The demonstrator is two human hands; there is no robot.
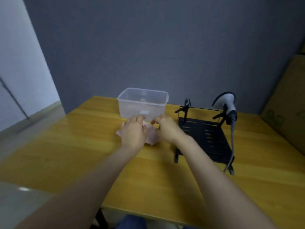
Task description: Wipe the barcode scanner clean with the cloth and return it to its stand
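Observation:
A pale pink cloth [151,137] lies crumpled on the yellow wooden table [82,146], just in front of a clear plastic box. My left hand [134,131] rests flat on the cloth's left part, fingers spread. My right hand [165,128] sits at the cloth's right edge, its fingertips curled onto the fabric near the box. The grey and black barcode scanner [228,106] hangs on the right prong of the black stand [206,138], right of my hands. Its grey cable [231,146] runs down over the stand.
The clear plastic box [142,103] stands empty behind the cloth. A grey wall closes off the back of the table. A cardboard box [287,104] leans at the far right. The table's near edge runs just above my lap.

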